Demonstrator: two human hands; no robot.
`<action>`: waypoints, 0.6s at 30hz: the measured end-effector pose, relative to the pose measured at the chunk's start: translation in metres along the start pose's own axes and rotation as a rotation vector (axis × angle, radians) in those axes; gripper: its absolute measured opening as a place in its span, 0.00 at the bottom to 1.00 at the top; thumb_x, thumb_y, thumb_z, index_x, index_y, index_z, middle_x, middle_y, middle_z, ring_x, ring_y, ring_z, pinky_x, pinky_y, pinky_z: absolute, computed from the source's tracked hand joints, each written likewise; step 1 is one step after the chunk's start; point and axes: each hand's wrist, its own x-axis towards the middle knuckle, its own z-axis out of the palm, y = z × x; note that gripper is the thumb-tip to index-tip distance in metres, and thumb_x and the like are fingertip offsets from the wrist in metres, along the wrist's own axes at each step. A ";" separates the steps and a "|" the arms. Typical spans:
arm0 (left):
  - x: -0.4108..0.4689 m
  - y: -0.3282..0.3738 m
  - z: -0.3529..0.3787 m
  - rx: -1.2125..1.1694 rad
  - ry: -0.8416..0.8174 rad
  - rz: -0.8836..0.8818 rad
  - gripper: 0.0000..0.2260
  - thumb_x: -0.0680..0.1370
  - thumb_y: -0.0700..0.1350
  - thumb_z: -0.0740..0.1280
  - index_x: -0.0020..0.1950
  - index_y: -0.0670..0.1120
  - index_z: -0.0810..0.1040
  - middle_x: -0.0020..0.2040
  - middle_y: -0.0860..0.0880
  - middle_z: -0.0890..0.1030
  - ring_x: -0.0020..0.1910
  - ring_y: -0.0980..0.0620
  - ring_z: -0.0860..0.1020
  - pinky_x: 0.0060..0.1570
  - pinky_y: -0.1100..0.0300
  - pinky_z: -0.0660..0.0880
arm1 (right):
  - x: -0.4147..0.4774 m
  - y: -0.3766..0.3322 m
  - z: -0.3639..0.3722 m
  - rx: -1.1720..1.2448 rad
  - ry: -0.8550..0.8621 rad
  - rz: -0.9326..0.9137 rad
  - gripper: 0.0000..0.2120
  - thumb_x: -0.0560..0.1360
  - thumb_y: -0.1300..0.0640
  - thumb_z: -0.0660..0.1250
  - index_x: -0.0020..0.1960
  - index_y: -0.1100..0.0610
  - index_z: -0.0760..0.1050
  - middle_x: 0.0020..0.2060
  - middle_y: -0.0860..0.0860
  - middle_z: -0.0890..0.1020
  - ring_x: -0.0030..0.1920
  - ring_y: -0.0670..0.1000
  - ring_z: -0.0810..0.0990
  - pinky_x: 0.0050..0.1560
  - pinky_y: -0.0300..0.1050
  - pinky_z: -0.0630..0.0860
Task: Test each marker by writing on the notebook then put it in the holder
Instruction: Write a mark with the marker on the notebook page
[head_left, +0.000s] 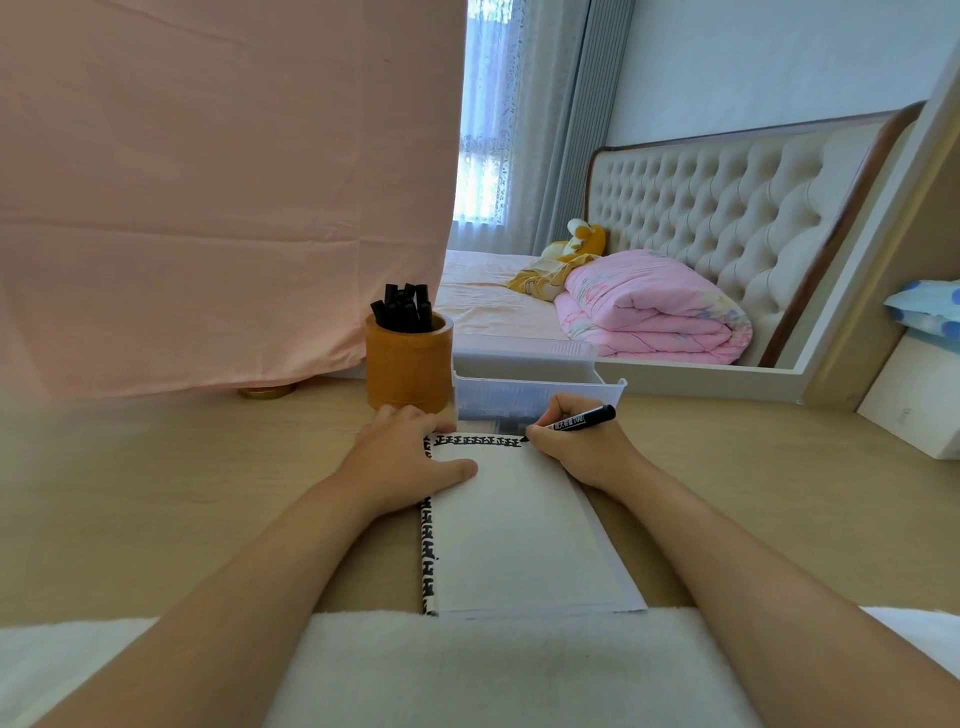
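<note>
Where the frame meets its lower edge, a white cloth (509, 670) covers the near side of the table (156, 493), and both bare forearms pass over it.

Beyond the cloth, the notebook (514, 535) lies open and flat at lower centre. A row of black marks runs along the top of its page, and further black marks show down its left edge.

The left hand (410, 462) rests palm down on the upper left corner of the page. Its grip is slack, with the fingers extended and holding nothing.

The right hand (576, 447) sits at the upper right corner of the page. Its grip is closed around a black marker (576, 420) with a white label. The marker tip touches the paper at the right end of the row of marks.

Just behind the left hand stands the wooden holder (408, 364), upright, with several black markers (402, 309) standing in it. A clear plastic tray (540, 387) sits just right of the holder.

In the upper left hangs a pink sheet (208, 182). At right of centre, farther back, a folded pink quilt (654, 306) lies on a bed below a tufted headboard (727, 197).
</note>
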 end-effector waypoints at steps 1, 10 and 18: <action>0.000 0.000 0.000 0.002 -0.001 0.000 0.26 0.72 0.66 0.67 0.68 0.61 0.72 0.66 0.55 0.72 0.67 0.53 0.63 0.64 0.52 0.65 | 0.000 0.001 0.000 -0.003 0.000 -0.002 0.10 0.70 0.61 0.72 0.33 0.56 0.73 0.30 0.49 0.79 0.31 0.45 0.74 0.34 0.41 0.71; -0.001 0.001 -0.001 0.008 -0.009 0.001 0.25 0.73 0.66 0.66 0.69 0.61 0.72 0.67 0.55 0.71 0.67 0.53 0.63 0.64 0.52 0.65 | -0.001 0.001 -0.002 -0.016 -0.013 -0.035 0.10 0.71 0.62 0.72 0.34 0.57 0.74 0.30 0.49 0.79 0.31 0.44 0.73 0.33 0.39 0.71; 0.000 0.000 0.000 0.016 0.001 0.007 0.25 0.73 0.66 0.67 0.68 0.61 0.72 0.65 0.55 0.72 0.67 0.52 0.63 0.63 0.53 0.64 | -0.001 0.000 -0.002 0.011 -0.014 -0.017 0.09 0.71 0.62 0.71 0.37 0.64 0.73 0.31 0.52 0.78 0.33 0.47 0.73 0.35 0.43 0.70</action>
